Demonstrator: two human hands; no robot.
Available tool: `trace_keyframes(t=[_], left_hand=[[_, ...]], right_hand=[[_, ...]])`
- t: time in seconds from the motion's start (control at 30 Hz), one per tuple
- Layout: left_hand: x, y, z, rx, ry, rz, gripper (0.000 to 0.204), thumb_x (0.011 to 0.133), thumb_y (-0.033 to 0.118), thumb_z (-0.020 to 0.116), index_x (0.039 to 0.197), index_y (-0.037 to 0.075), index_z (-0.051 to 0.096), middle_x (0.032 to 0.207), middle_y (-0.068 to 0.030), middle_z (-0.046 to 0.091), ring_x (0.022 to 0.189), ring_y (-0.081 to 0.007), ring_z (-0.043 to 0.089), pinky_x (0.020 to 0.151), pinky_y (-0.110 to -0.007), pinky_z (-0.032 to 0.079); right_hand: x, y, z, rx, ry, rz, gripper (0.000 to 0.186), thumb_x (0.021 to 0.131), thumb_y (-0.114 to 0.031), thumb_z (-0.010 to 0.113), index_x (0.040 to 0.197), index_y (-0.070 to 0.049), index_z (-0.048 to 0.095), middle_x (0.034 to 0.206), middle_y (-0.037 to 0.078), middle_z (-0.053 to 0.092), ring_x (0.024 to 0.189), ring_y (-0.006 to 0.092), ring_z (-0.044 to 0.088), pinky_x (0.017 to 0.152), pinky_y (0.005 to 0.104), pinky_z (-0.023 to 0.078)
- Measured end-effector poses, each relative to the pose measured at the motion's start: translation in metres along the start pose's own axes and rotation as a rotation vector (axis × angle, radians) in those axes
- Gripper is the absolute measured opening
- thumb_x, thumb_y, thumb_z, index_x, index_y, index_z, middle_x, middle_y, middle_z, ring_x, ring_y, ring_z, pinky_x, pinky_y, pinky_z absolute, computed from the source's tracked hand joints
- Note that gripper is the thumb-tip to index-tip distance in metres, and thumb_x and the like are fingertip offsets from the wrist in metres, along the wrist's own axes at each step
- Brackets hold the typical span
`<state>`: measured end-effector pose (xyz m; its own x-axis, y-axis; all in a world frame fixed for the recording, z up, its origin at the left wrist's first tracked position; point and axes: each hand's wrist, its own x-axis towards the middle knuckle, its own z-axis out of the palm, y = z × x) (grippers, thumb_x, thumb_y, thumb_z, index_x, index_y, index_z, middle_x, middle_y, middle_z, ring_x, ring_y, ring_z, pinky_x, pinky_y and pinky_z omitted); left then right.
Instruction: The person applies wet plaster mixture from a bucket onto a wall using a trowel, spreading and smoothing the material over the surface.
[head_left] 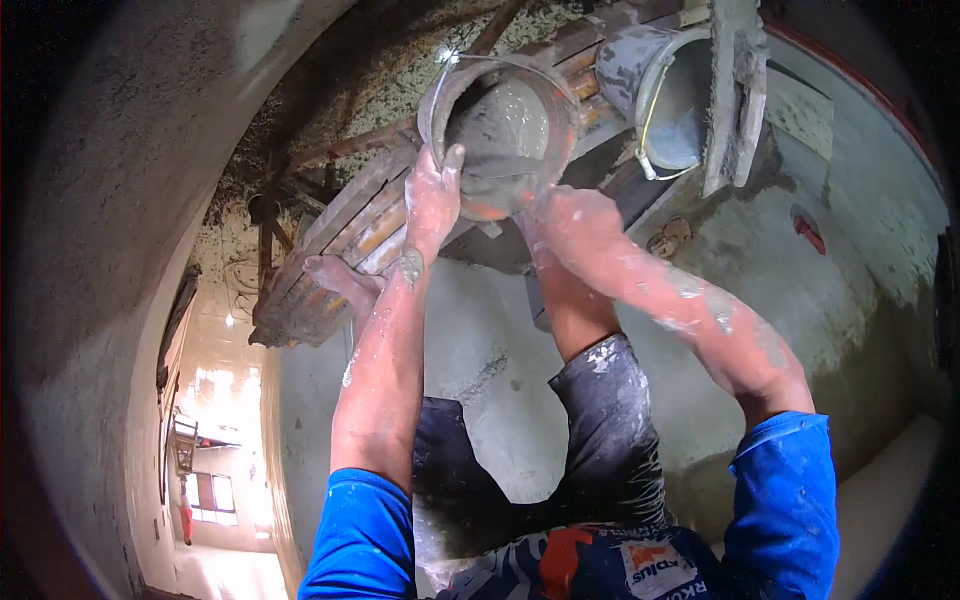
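Note:
A mortar-smeared bucket [436, 105] is tilted toward me and holds wet grey mortar [505, 125]. My left hand [433, 195] is closed on its left rim, with the thumb over the edge. At the lower right of the bucket my right hand [578, 222] is closed against the rim; its fingertips are blurred and partly hidden. Grey splashes mark both forearms. Right of this bucket stands a second bucket [632, 72] with pale liquid inside and a wire handle. A mortar-caked float [735, 100] with a grip stands upright beside that one.
Rough wooden planks [345, 235] run under the buckets, and my bare foot [340, 275] rests on them. A red object [808, 230] lies on the grey surface at right. A plain wall [110, 200] curves along the left, above a bright opening [215, 440].

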<state>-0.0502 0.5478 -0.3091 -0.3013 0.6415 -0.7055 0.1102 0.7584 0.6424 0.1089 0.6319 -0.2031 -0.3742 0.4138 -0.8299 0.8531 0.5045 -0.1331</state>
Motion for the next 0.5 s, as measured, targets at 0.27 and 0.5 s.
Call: trace_keyframes(t=[0.27, 0.5], left_hand=[[-0.003, 0.019, 0.019, -0.064, 0.039, 0.022, 0.045, 0.094, 0.039, 0.053, 0.117, 0.000, 0.055, 0.094, -0.0283, 0.063, 0.092, -0.0441, 0.060, 0.078, -0.045, 0.046], [0.003, -0.012, 0.007, 0.015, 0.040, 0.046, 0.047, 0.092, 0.036, 0.056, 0.118, -0.002, 0.053, 0.104, -0.0322, 0.059, 0.099, -0.0483, 0.056, 0.083, -0.051, 0.045]], right_hand=[[0.047, 0.073, 0.070, 0.269, -0.004, 0.105, 0.032, 0.078, -0.019, 0.063, 0.100, 0.004, 0.061, 0.079, 0.021, 0.065, 0.078, 0.0316, 0.068, 0.062, 0.0423, 0.053], [0.025, -0.015, 0.043, 1.487, -0.765, 0.465, 0.023, 0.083, -0.021, 0.070, 0.085, -0.007, 0.052, 0.072, 0.003, 0.054, 0.052, 0.0084, 0.050, 0.040, 0.0263, 0.043]])
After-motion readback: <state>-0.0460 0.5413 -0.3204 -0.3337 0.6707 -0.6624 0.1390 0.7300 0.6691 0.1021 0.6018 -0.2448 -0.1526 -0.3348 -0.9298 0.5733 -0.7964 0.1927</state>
